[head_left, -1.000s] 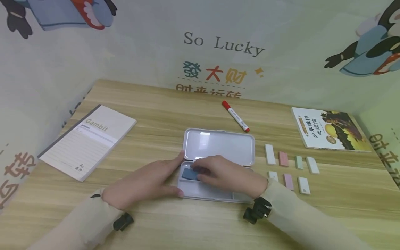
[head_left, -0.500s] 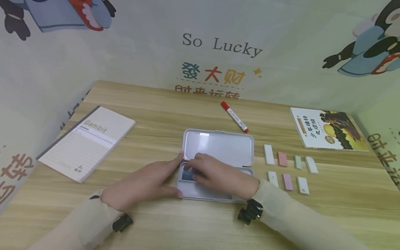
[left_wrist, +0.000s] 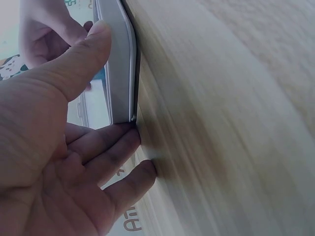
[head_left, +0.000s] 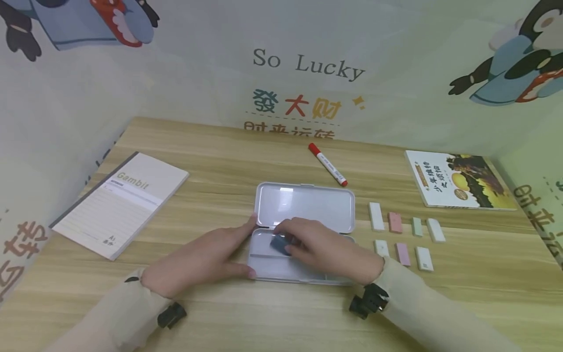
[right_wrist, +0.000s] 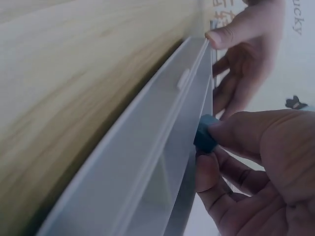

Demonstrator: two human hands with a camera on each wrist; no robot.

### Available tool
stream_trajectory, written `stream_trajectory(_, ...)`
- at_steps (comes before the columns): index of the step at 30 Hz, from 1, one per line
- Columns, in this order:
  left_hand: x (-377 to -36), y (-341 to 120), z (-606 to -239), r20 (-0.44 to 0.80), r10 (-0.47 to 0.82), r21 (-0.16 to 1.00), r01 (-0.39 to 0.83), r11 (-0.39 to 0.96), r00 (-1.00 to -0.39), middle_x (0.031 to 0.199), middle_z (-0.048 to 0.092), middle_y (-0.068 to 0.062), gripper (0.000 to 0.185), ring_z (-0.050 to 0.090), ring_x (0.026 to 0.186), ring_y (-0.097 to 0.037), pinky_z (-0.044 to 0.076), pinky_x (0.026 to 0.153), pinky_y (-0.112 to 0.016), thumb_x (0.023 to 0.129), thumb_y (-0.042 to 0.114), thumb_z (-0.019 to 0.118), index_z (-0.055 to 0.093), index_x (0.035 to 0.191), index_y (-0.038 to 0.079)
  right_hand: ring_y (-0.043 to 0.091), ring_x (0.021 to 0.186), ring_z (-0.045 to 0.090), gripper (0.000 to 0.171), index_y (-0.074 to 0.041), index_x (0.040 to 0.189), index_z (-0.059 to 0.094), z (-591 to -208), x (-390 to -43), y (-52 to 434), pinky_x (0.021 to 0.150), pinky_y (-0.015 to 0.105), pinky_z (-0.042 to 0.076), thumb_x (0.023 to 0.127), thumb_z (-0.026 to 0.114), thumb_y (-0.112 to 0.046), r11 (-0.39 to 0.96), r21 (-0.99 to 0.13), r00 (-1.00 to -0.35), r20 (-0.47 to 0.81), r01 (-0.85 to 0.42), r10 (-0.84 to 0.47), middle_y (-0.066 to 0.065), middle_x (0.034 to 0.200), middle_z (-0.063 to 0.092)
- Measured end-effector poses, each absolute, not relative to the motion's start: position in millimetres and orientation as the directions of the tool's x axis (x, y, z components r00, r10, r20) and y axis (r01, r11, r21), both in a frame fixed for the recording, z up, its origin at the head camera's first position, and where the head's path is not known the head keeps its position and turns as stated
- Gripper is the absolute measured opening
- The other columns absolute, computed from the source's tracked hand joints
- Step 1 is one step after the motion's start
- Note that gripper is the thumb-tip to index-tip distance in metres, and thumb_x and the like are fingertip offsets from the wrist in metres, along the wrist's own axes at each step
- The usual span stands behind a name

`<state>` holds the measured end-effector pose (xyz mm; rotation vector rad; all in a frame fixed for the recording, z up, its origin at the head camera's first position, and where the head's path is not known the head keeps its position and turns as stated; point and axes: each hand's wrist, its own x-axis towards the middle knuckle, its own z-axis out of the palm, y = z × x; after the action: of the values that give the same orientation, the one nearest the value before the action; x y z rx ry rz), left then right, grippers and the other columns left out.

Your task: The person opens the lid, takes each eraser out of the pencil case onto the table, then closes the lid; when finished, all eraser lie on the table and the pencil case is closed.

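Right hand [head_left: 327, 249] pinches blue eraser [head_left: 279, 243] | left hand [head_left: 200, 261] flat, fingers relaxed — steadies open case [head_left: 303, 208] | notebook [head_left: 120, 203] reads "Gambit" — wall: "So Lucky"

Pale cream long sleeves are worn on both arms, at lower left and lower right of the head view. A small black device is strapped under each wrist. Hands are bare.

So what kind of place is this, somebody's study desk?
Probably a staged desk corner rather than a real study: a light wooden table walled in by a printed cartoon backdrop, with stationery set out on it, such as a lined beige notebook and a red-capped marker.
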<state>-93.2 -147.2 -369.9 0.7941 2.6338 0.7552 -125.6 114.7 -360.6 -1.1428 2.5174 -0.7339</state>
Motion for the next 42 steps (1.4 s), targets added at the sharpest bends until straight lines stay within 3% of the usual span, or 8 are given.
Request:
stream_trajectory(8, -94.5, -145.6, -366.6, -0.136, 0.579, 0.554, 0.423, 0.717, -0.804, 0.150, 0.057, -0.028, 0.105, 0.061, 0.136, -0.042, 0.049, 0.117, -0.056, 0.089, 0.044, 0.081, 0.025, 0.164, -0.004, 0.008, 0.090, 0.058, 0.030, -0.010, 0.131, 0.065, -361.0, -117.7, 156.8, 0.080, 0.025, 0.057, 0.101, 0.066, -0.007, 0.552, -0.591, -0.707, 0.044, -0.588, -0.706, 0.000, 0.105, 0.069)
stream_trajectory(14, -95.0, -145.7, -368.5, -0.139, 0.577, 0.555, 0.419, 0.718, -0.804, 0.153, 0.055, -0.028, 0.106, 0.059, 0.138, -0.042, 0.047, 0.119, -0.055, 0.090, 0.045, 0.081, 0.024, 0.164, -0.004, 0.010, 0.096, 0.066, 0.028, -0.007, 0.129, 0.066, -357.2, -108.5, 188.1, 0.084, 0.026, 0.063, 0.101, 0.067, -0.006, 0.581, -0.617, -0.776, 0.077, -0.530, -0.626, 0.002, 0.112, 0.073)
stream_trajectory(18, -94.5, -147.1, -369.8, -0.136, 0.576, 0.553, 0.421, 0.719, -0.806, 0.153, 0.054, -0.029, 0.106, 0.058, 0.139, -0.043, 0.047, 0.119, -0.056, 0.090, 0.044, 0.081, 0.024, 0.163, -0.005, 0.010, 0.093, 0.069, 0.027, -0.005, 0.126, 0.067, -356.4, -102.7, 212.4, 0.079, 0.026, 0.064, 0.099, 0.068, -0.002, 0.579, -0.614, -0.801, 0.154, -0.536, -0.578, 0.002, 0.104, 0.074)
stream_trajectory(23, -93.1, -148.1, -368.7, -0.136, 0.570, 0.553, 0.416, 0.722, -0.810, 0.152, 0.055, -0.029, 0.106, 0.059, 0.138, -0.042, 0.048, 0.118, -0.056, 0.090, 0.045, 0.081, 0.024, 0.163, -0.005, 0.002, 0.085, 0.067, 0.032, -0.004, 0.124, 0.067, -361.7, -96.0, 244.8, 0.070, 0.024, 0.063, 0.094, 0.070, 0.006, 0.608, -0.574, -0.825, 0.255, -0.548, -0.504, 0.006, 0.096, 0.076)
stream_trajectory(31, -92.6, -146.3, -367.7, -0.146, 0.572, 0.564, 0.407, 0.718, -0.807, 0.154, 0.054, -0.028, 0.107, 0.057, 0.140, -0.042, 0.047, 0.119, -0.056, 0.090, 0.047, 0.080, 0.023, 0.164, -0.003, -0.011, 0.087, 0.059, 0.037, -0.004, 0.123, 0.067, -370.2, -84.1, 300.6, 0.063, 0.017, 0.057, 0.091, 0.069, 0.014, 0.711, -0.519, -0.879, 0.320, -0.474, -0.352, 0.006, 0.092, 0.074)
stream_trajectory(36, -92.7, -145.8, -368.1, -0.141, 0.576, 0.566, 0.412, 0.714, -0.805, 0.153, 0.054, -0.029, 0.107, 0.058, 0.139, -0.042, 0.047, 0.119, -0.056, 0.090, 0.048, 0.080, 0.023, 0.164, -0.003, -0.017, 0.085, 0.057, 0.034, -0.002, 0.124, 0.066, -373.8, -74.5, 331.7, 0.061, 0.012, 0.054, 0.093, 0.067, 0.013, 0.773, -0.520, -0.929, 0.271, -0.363, -0.254, 0.014, 0.091, 0.075)
stream_trajectory(42, -92.2, -145.9, -368.5, -0.137, 0.574, 0.561, 0.414, 0.716, -0.807, 0.152, 0.055, -0.029, 0.108, 0.058, 0.139, -0.042, 0.047, 0.118, -0.056, 0.089, 0.049, 0.080, 0.023, 0.164, -0.003, -0.019, 0.083, 0.053, 0.030, 0.003, 0.126, 0.063, -374.8, -66.9, 358.0, 0.059, 0.016, 0.054, 0.097, 0.065, 0.008, 0.836, -0.506, -0.977, 0.120, -0.213, -0.177, 0.018, 0.096, 0.076)
